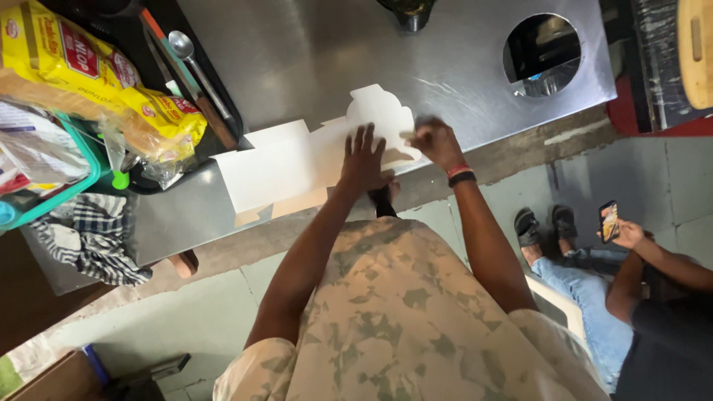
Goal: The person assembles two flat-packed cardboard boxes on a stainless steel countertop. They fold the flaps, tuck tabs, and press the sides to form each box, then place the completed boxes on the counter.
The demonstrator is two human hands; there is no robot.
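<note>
A flat white cardboard box blank (297, 167) is lying unfolded on the brushed steel counter (312, 52), close to the counter's near edge. Its panels are matte and smooth, one end is cut into a rounded, scalloped flap, and a strip of brown underside is showing along the near border.

The left hand (362, 162) is pressing down on the blank with fingers spread and flat, palm resting on the panel just beside the scalloped flap. The right hand (437, 141) is working at the flap's right edge; its fingers are curled in, pinching or pushing the card, though whether they are truly gripping it cannot be told. A red band and a dark band are sitting on that wrist.

Left of the blank, a yellow plastic bread bag (89, 74), glossy and crinkled, is lying over a dark tray (223, 111) carrying a metal spoon (194, 63). Further left of the blank, a checked cloth (93, 234) is hanging crumpled off the counter's edge. Beyond the blank, to its right, a round hole (542, 53) is cut through the steel. Well to the right of the blank, lower down, another person is sitting on the floor holding a phone (609, 221).
</note>
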